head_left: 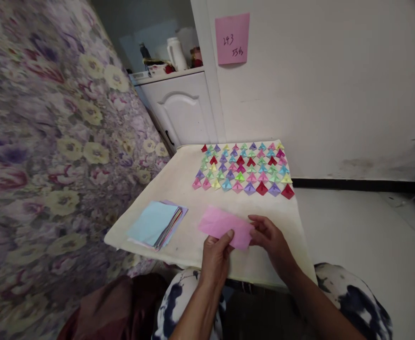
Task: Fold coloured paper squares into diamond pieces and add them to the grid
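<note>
A pink sheet of paper [225,226], folded into a long strip, is held just above the near part of the table. My left hand [217,255] pinches its lower edge, thumb on top and fingers underneath. At the strip's right end, my right hand [273,241] has its fingertips closed on the edge, with the index finger lifted off. Left of my hands lies a stack of coloured paper sheets [154,222], light blue on top. Beyond the strip, several rows of small folded paper pieces [241,170] in many colours cover the far right of the table.
The cream-covered table [172,182] stands against a white wall [321,94] bearing a pink note [232,38]. A floral curtain [69,141] hangs along the left side. Behind the table is a white cabinet [182,104] with a white jug [177,54] on it.
</note>
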A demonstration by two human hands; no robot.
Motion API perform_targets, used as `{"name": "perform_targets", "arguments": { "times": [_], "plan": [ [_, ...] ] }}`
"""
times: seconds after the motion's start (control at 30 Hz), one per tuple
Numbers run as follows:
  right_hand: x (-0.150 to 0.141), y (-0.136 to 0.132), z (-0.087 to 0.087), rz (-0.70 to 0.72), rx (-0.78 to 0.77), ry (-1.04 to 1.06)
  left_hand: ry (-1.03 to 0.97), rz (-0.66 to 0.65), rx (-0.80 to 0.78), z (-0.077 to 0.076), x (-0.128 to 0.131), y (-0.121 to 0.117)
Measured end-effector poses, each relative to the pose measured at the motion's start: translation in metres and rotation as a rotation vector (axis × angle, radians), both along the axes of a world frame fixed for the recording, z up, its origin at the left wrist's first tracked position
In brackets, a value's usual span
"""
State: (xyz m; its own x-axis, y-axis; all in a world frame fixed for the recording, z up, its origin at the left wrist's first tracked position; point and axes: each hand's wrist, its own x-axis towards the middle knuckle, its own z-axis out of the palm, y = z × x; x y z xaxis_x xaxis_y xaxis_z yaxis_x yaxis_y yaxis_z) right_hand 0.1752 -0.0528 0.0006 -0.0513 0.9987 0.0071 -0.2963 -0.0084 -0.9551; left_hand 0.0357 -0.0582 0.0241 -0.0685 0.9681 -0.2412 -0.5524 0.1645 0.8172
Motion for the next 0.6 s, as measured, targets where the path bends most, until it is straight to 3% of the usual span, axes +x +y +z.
{"name": "perform_targets", "arguments": {
  "times": [0.27,0.6],
  "plan": [
    [0.0008,0.0017,0.0012,-0.052,0.028,-0.139,0.016,-0.039,-0.071,0.0020,0.0064,-0.0018],
    [0.0025,-0.0004,0.0058,-0.041,0.040,-0.152,0.050,-0.029,-0.020,-0.0033,0.0080,-0.0031]
  ]
}}
